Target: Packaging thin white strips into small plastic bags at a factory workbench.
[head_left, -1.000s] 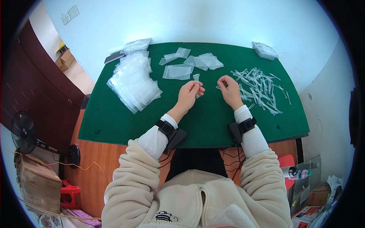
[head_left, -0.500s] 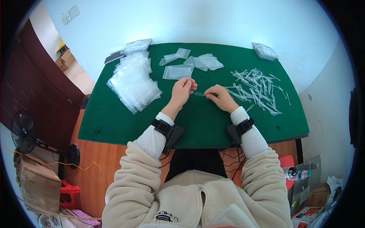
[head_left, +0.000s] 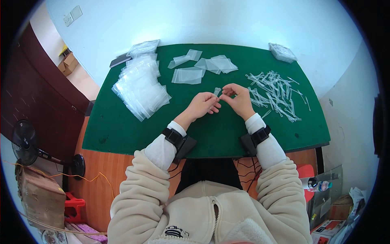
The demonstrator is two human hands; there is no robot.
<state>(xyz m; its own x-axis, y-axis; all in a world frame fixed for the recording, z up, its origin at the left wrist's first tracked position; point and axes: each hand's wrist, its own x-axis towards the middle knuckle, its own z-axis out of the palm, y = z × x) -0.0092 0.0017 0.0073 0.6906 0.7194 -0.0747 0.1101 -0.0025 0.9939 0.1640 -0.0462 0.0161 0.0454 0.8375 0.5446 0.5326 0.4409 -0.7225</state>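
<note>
Pinching a small clear bag (head_left: 217,91) between both hands, I hold it just above the green mat (head_left: 122,130), near the mat's middle. My left hand (head_left: 202,104) has its fingertips closed on the bag's lower left edge; my right hand (head_left: 237,99) has thumb and forefinger clamped on its right side, and I cannot tell whether a tie is in that grip too. Right of the bag, a heap of white ties (head_left: 276,94) lies scattered on the mat. Behind it, toward the mat's far edge, loose flat bags (head_left: 203,67) lie spread. On the mat's left part sits a thick bag pile (head_left: 140,87). A black band (head_left: 174,137) wraps my left wrist at the mat's near edge.
</note>
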